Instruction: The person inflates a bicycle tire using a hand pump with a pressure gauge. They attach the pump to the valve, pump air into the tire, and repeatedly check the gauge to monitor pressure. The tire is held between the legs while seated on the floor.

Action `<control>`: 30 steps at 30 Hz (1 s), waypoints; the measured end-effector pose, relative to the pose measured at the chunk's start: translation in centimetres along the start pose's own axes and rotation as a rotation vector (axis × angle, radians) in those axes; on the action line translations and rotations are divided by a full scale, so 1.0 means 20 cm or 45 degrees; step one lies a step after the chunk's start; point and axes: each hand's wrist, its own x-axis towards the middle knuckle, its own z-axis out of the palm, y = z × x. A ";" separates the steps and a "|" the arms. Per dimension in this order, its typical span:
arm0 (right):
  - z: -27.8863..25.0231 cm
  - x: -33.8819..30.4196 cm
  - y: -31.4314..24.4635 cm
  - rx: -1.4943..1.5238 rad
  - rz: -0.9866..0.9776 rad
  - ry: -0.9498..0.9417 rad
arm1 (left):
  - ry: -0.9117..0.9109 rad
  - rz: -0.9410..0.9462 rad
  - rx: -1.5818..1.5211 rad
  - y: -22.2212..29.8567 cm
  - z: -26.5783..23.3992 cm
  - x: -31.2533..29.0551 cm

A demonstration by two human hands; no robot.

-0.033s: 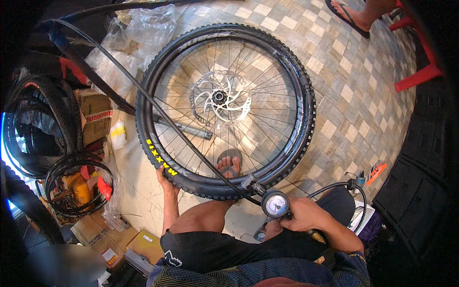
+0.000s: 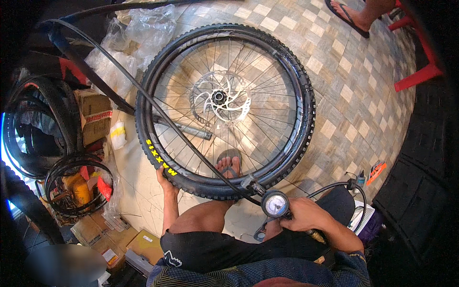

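Note:
A bicycle wheel with a knobbly black tyre, thin spokes and a silver brake disc lies in front of me. My left hand grips the tyre's near-left edge, thumb on the sidewall and the other fingers hidden beneath. On the near right, my right hand is closed round a tyre inflator with a round dial gauge. A metal fitting just ahead of the gauge sits at the tyre's near edge; whether it is on the valve is hidden. A black hose leads off to the right.
A long black hose crosses over the wheel. Spare tyres, cardboard boxes and plastic wrap crowd the left. At the far right are a red plastic stool and another person's foot in a sandal.

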 end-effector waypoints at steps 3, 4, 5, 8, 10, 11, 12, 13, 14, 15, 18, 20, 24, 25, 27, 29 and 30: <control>0.00 0.00 0.00 -0.007 0.010 -0.020 | 0.013 0.009 0.012 0.00 0.02 -0.01; 0.00 0.00 -0.01 -0.004 0.021 -0.044 | 0.002 0.012 0.007 0.00 0.00 -0.01; 0.00 0.00 0.00 -0.007 0.001 -0.017 | -0.009 0.015 0.002 0.01 -0.01 -0.01; 0.03 0.00 0.02 -0.004 0.011 0.026 | 0.026 0.036 -0.027 -0.01 0.04 -0.02; 0.02 0.01 0.01 0.003 0.073 0.003 | 0.046 0.026 0.005 -0.01 -0.01 -0.01; 0.01 0.01 0.00 0.057 -0.002 0.032 | 0.016 0.022 -0.009 0.00 -0.03 0.01; 0.02 0.01 0.01 0.060 -0.006 0.020 | -0.014 0.018 -0.023 0.00 -0.05 0.01; 0.03 0.01 0.03 0.060 0.000 0.019 | -0.033 0.026 -0.019 -0.01 -0.05 0.02; 0.03 0.02 0.02 0.058 0.005 0.025 | -0.059 0.037 -0.018 -0.01 -0.04 0.02; 0.02 0.01 0.00 0.046 0.009 0.005 | -0.035 0.015 -0.033 -0.01 -0.04 0.02; 0.03 0.02 0.01 0.046 -0.006 0.037 | -0.011 -0.007 -0.036 -0.01 -0.01 0.01; 0.02 0.02 0.00 0.038 -0.012 0.004 | -0.018 -0.010 -0.038 0.00 -0.03 0.01; 0.00 0.02 -0.01 0.050 -0.016 0.003 | -0.034 -0.016 -0.074 0.00 -0.04 0.01; 0.00 0.02 -0.01 0.053 -0.013 0.006 | -0.046 -0.024 -0.085 0.00 -0.03 0.00; 0.01 0.02 -0.01 0.057 -0.008 0.011 | -0.009 -0.018 -0.073 0.00 -0.01 0.00; 0.00 0.02 -0.02 0.063 -0.020 0.018 | -0.005 -0.009 -0.073 0.00 -0.01 0.00; 0.00 0.02 -0.03 0.065 -0.025 0.020 | -0.019 -0.008 -0.080 0.01 -0.01 0.00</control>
